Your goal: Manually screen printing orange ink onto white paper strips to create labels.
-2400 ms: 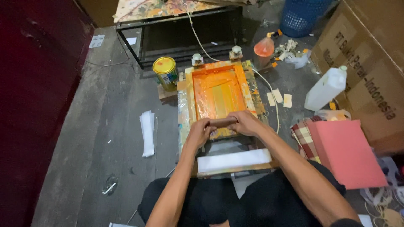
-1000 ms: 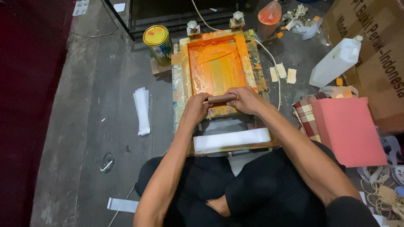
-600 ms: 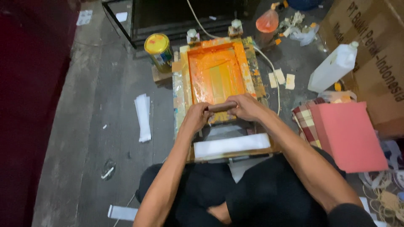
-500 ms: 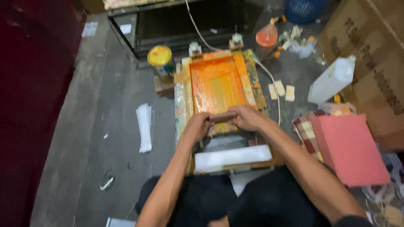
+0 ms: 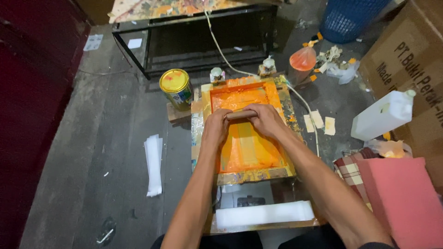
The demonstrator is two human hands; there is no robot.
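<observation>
At the near edge of the board we note a white strip (image 5: 263,213); beyond it, our left hand (image 5: 217,130) and right hand (image 5: 266,120) are both clenched around a squeegee (image 5: 241,115) lying across the orange-inked screen frame (image 5: 243,130). Farther off stand a yellow-lidded paint can (image 5: 176,87) and a black metal rack (image 5: 194,41).

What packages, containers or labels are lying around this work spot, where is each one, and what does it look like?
Paint can: left of the orange printing screen, round, yellow lid, colourful label.
Plastic jug: on the right, white, rectangular, capped.
Cardboard box: far right, large, brown, dark print on its side.
Plastic bag: beyond the screen, knotted, filled with orange.
Basket: top right, blue, mesh-walled.
No screens or signs.
</observation>
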